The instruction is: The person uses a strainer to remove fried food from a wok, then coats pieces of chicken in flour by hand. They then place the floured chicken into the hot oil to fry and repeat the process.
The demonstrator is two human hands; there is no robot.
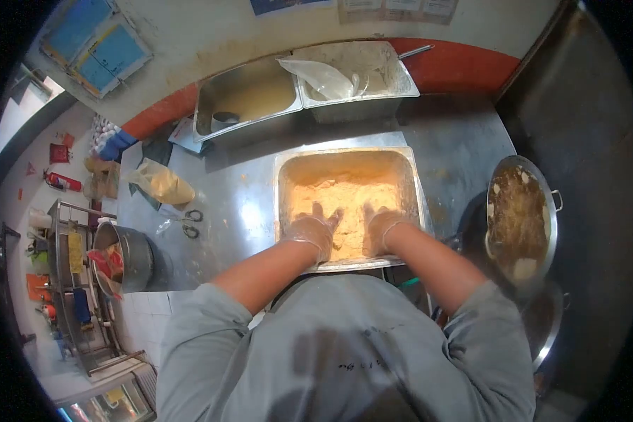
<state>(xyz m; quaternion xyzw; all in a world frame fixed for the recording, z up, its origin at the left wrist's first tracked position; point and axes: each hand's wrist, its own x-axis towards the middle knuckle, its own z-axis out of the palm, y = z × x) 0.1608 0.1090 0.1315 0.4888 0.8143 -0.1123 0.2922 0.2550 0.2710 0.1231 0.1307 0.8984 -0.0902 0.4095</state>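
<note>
A deep metal pan [283, 163] stands in front of me, holding an orange, crumbly flour-like mixture [352, 190]. Both hands wear clear plastic gloves and rest in it near the pan's front wall. My left hand [312, 234] lies on the mixture with its fingers spread, and nothing shows in its grasp. To its right, my right hand [385, 230] touches the same mixture, fingers stretched forward and partly apart. Some fingertips are dusted or sunk in, so their ends are hard to see.
Behind stand a pan of pale liquid [264, 95] and a floury pan [380, 63] with a plastic bag [323, 77]. Scissors [191, 224] and a bag of tan powder [163, 184] lie left. A large pot [137, 257] is farther left; a wide pan of brown oil [519, 218] stands right.
</note>
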